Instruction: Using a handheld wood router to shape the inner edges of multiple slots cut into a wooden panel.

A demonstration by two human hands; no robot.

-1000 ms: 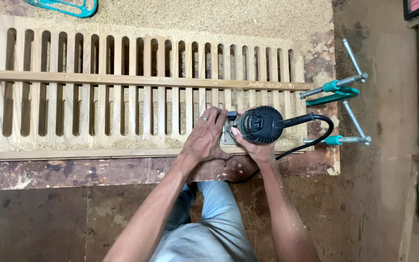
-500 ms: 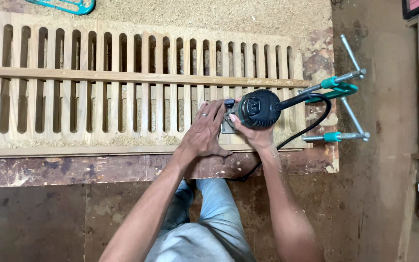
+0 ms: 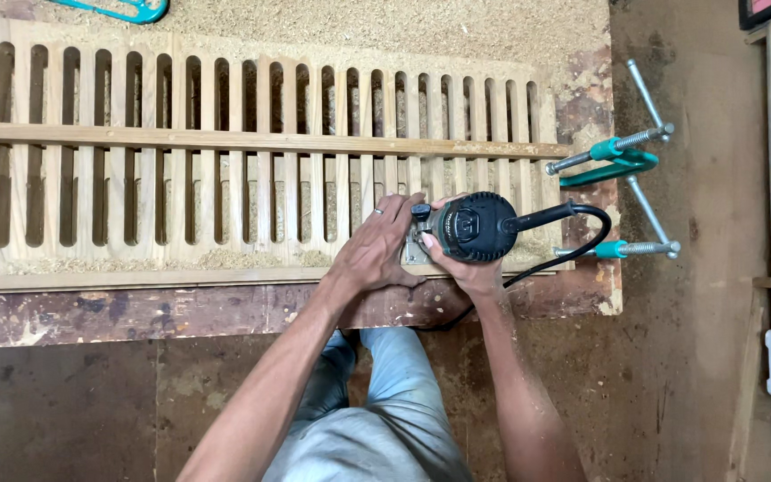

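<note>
A black and teal handheld router (image 3: 473,227) stands on a long pale wooden panel (image 3: 225,170) cut with several upright slots. My right hand (image 3: 461,268) grips the router's body from the near side. My left hand (image 3: 377,250), with a ring on one finger, lies flat against the router's base plate on its left. The router sits near the panel's front edge, toward its right end. Its black cord (image 3: 573,241) loops off to the right and down over the bench edge.
A wooden guide strip (image 3: 252,141) crosses the panel lengthwise. Two teal screw clamps (image 3: 622,156) hold the right end to the worn bench (image 3: 136,312). Sawdust covers the far bench side. Another teal clamp (image 3: 127,11) lies at top left. Shelving stands at the right.
The router and both hands slid first away from me along a slot, then back toward the panel's front edge. The cord loop shifted with them.
</note>
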